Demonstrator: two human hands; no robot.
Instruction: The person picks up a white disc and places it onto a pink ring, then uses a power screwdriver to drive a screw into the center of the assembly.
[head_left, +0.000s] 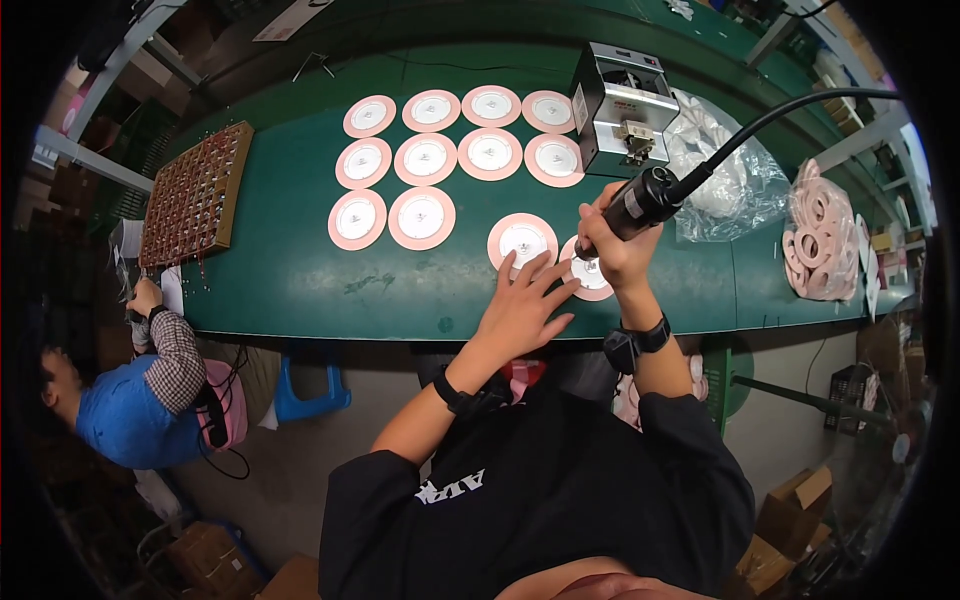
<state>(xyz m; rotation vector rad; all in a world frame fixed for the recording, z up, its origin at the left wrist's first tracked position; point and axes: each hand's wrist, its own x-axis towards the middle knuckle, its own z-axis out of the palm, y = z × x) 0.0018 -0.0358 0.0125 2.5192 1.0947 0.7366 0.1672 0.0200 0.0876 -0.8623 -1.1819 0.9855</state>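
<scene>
My right hand (627, 250) is wrapped round a black electric screwdriver (642, 203), whose thick cable runs off to the upper right. The screwdriver points down at a round pink-rimmed white disc (592, 283) near the table's front edge. The bit's tip is mostly hidden by my fingers. My left hand (517, 308) lies flat with its fingers spread, fingertips on that disc and at the lower edge of a second pink-rimmed disc (520, 236) to its left. Small metal parts show at the discs' centres.
Several similar discs (423, 217) lie in rows on the green table (290, 275). A grey-black screw feeder (628, 125) stands behind. Right of it are a clear bag of white parts (715, 170) and a bag of pink rings (822, 230). A component-filled rack (195, 195) and another person (140, 405) are at left.
</scene>
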